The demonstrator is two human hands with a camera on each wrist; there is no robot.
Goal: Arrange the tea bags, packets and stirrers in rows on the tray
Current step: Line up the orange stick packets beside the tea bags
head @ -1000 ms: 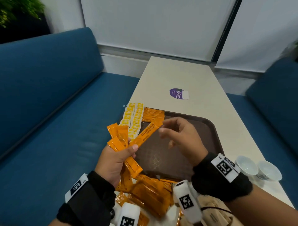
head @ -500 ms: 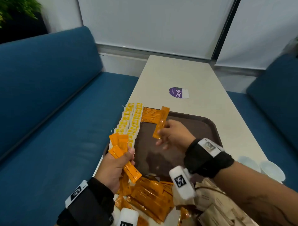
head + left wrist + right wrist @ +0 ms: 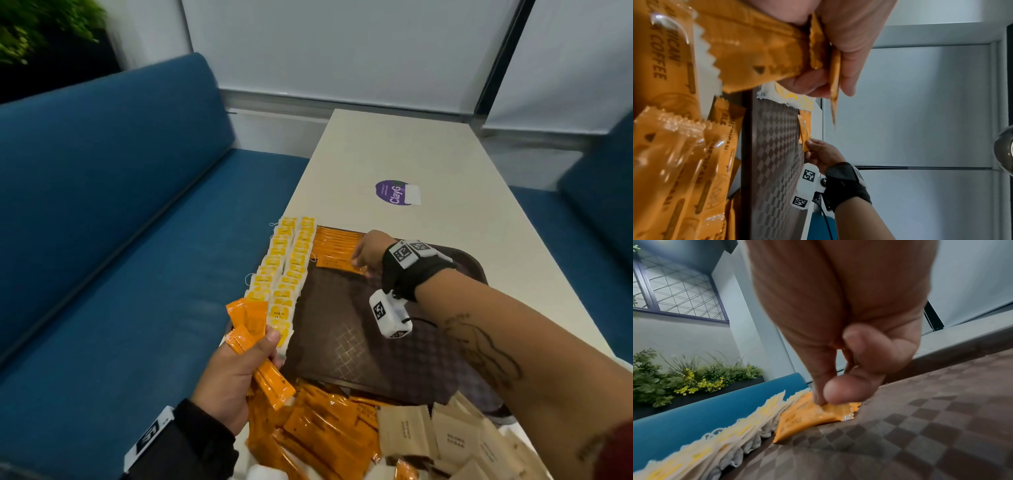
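A brown patterned tray (image 3: 346, 342) lies on the table. Two columns of yellow-and-white tea bags (image 3: 284, 270) run along its left side, and a row of orange coffee packets (image 3: 334, 245) sits at its far left. My right hand (image 3: 364, 255) pinches the end of one orange packet (image 3: 813, 415) that lies on the tray at the near edge of that row. My left hand (image 3: 239, 366) grips a bunch of orange packets (image 3: 255, 339) above the tray's near left corner.
Loose orange packets (image 3: 325, 435) and beige sachets (image 3: 445, 442) are heaped on the table in front of the tray. A purple sticker (image 3: 394, 193) marks the table (image 3: 411, 154) beyond. Blue sofas (image 3: 102, 240) flank both sides.
My right hand took one orange packet from the left hand's bunch, carried it to the far left of the tray and laid it against the row. The left hand stayed near the tray's corner.
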